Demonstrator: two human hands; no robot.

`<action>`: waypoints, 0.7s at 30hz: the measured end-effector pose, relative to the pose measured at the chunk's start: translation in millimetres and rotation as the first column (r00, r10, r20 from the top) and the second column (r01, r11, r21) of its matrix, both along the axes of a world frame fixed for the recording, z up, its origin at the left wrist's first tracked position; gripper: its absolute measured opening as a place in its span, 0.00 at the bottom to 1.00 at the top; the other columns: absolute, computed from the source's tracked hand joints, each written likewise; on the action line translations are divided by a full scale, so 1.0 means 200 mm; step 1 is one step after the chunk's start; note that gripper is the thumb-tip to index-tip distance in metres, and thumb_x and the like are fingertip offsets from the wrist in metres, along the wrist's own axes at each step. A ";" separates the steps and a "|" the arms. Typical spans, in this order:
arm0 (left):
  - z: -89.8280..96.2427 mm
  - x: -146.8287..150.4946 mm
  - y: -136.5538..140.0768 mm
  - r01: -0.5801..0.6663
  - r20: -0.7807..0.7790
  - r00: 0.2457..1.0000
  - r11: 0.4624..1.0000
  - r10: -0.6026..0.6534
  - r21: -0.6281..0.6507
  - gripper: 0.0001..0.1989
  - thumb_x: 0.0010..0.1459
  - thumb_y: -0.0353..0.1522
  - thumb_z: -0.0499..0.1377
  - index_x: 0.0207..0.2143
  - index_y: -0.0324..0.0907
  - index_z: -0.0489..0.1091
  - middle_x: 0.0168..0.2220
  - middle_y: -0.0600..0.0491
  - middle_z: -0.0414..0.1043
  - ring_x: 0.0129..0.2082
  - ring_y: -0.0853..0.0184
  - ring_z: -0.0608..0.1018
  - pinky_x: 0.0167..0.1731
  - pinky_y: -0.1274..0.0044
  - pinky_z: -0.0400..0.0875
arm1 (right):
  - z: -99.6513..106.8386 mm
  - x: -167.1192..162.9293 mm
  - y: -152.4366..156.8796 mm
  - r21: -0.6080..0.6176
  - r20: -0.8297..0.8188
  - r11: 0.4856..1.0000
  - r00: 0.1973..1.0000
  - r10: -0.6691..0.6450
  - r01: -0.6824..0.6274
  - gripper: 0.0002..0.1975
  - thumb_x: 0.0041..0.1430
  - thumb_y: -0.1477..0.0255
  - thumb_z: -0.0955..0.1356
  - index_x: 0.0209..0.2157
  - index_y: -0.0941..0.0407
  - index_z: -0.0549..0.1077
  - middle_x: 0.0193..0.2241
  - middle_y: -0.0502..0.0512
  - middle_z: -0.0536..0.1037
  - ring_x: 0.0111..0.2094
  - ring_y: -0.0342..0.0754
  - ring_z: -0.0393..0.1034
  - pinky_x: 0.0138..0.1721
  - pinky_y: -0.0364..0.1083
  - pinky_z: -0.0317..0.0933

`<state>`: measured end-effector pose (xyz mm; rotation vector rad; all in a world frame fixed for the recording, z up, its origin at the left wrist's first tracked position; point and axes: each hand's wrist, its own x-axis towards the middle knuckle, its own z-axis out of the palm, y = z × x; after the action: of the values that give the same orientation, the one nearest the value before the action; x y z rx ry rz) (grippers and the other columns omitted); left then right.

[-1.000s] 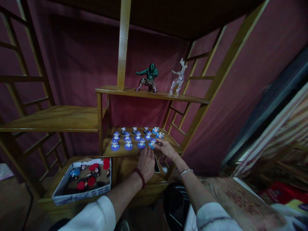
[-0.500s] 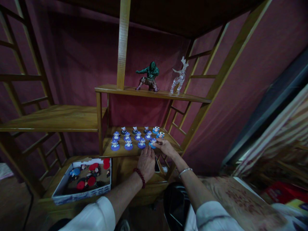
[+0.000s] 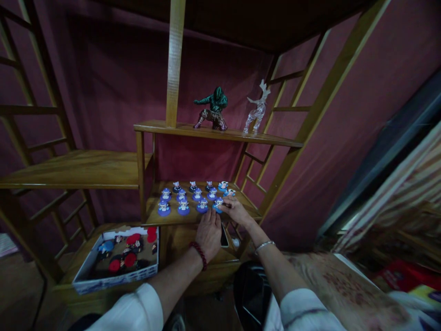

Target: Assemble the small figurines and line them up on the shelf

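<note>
Rows of small figurines on round bases stand on the middle wooden shelf (image 3: 172, 219). My right hand (image 3: 236, 209) pinches a white figurine on a blue base (image 3: 217, 205) at the right end of the front row; its base appears to rest on the shelf. My left hand (image 3: 209, 232) lies at the shelf's front edge, fingers stretched forward and close together, just below a purple-based figurine (image 3: 202, 206). More purple-based figurines (image 3: 183, 207) stand to the left. Behind are dark-based figurines (image 3: 193, 186) and a blue-based one (image 3: 223, 185). Another figurine (image 3: 229, 193) is partly hidden by my right hand.
A box (image 3: 117, 278) with several red, blue and dark figurines sits lower left. On the upper shelf are a green crouching statue (image 3: 215, 108) and a clear deer (image 3: 257, 110). A dark phone-like object (image 3: 224, 236) lies below, beside my left hand.
The view has shifted very slightly. Both hands stay in nearly the same place, and the figurines stand as before.
</note>
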<state>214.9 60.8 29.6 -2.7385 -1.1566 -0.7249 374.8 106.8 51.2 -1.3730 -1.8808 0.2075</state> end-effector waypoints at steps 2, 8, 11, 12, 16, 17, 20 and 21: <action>0.00 0.00 0.00 0.002 -0.007 1.000 1.000 -0.002 -0.001 0.24 0.48 0.25 0.47 0.50 0.25 0.56 0.54 0.34 0.52 0.55 0.56 0.55 0.51 0.65 0.50 | -0.01 0.00 0.00 0.011 -0.009 1.000 1.000 -0.002 0.002 0.12 0.47 0.62 0.65 0.22 0.56 0.71 0.24 0.52 0.68 0.30 0.46 0.60 0.35 0.45 0.55; 0.02 -0.01 -0.01 0.007 -0.011 1.000 1.000 -0.007 -0.029 0.25 0.47 0.25 0.48 0.50 0.26 0.55 0.55 0.35 0.51 0.55 0.57 0.54 0.51 0.66 0.50 | 0.00 0.00 0.00 -0.001 -0.023 1.000 0.999 0.022 -0.022 0.14 0.48 0.60 0.64 0.21 0.56 0.71 0.23 0.51 0.67 0.29 0.45 0.59 0.34 0.44 0.55; 0.02 -0.01 -0.02 0.015 -0.013 1.000 1.000 -0.015 -0.027 0.25 0.47 0.25 0.47 0.50 0.25 0.55 0.55 0.35 0.51 0.55 0.57 0.54 0.52 0.66 0.50 | 0.01 -0.01 -0.01 -0.019 -0.016 0.999 0.999 0.035 -0.036 0.14 0.49 0.60 0.63 0.20 0.56 0.69 0.21 0.50 0.65 0.27 0.44 0.58 0.31 0.44 0.54; 0.02 -0.01 -0.02 0.015 -0.016 1.000 1.000 -0.016 -0.027 0.25 0.47 0.25 0.47 0.50 0.25 0.55 0.55 0.34 0.51 0.55 0.57 0.54 0.52 0.66 0.49 | 0.01 -0.01 -0.01 -0.032 -0.015 0.999 0.999 0.030 -0.030 0.14 0.49 0.60 0.63 0.20 0.56 0.68 0.21 0.49 0.65 0.26 0.43 0.57 0.30 0.43 0.54; 0.02 -0.02 -0.01 0.017 -0.023 1.000 0.999 -0.017 -0.028 0.26 0.47 0.25 0.47 0.51 0.26 0.54 0.55 0.35 0.51 0.56 0.57 0.53 0.52 0.65 0.50 | 0.01 -0.01 -0.02 -0.083 -0.029 0.997 1.000 0.000 -0.003 0.12 0.48 0.62 0.64 0.22 0.57 0.69 0.21 0.49 0.65 0.26 0.43 0.57 0.30 0.43 0.55; 0.02 -0.02 -0.02 0.015 -0.023 1.000 1.000 -0.016 -0.026 0.26 0.47 0.25 0.47 0.51 0.26 0.54 0.55 0.35 0.50 0.56 0.57 0.53 0.51 0.65 0.50 | 0.01 -0.01 -0.03 -0.099 -0.041 0.995 0.999 0.002 -0.006 0.11 0.48 0.62 0.64 0.24 0.57 0.70 0.22 0.49 0.67 0.27 0.43 0.58 0.31 0.43 0.55; 0.02 -0.02 -0.02 0.010 -0.026 1.000 1.000 -0.011 -0.020 0.26 0.47 0.24 0.47 0.51 0.26 0.54 0.55 0.35 0.50 0.56 0.57 0.53 0.51 0.65 0.50 | 0.00 -0.01 -0.03 -0.155 -0.122 0.988 0.993 0.011 -0.030 0.12 0.47 0.63 0.65 0.32 0.56 0.71 0.28 0.50 0.71 0.33 0.45 0.62 0.36 0.44 0.57; 0.02 -0.02 -0.02 0.009 -0.027 1.000 1.000 -0.009 -0.021 0.26 0.47 0.24 0.47 0.51 0.26 0.54 0.55 0.35 0.51 0.56 0.57 0.53 0.51 0.65 0.50 | 0.00 -0.01 -0.03 -0.170 -0.155 0.985 0.988 0.006 -0.032 0.14 0.47 0.63 0.65 0.35 0.56 0.71 0.31 0.51 0.71 0.34 0.46 0.62 0.38 0.45 0.57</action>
<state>211.2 57.4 34.0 -2.7634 -1.1536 -0.6791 373.8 101.5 51.3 -1.4104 -1.7809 0.4820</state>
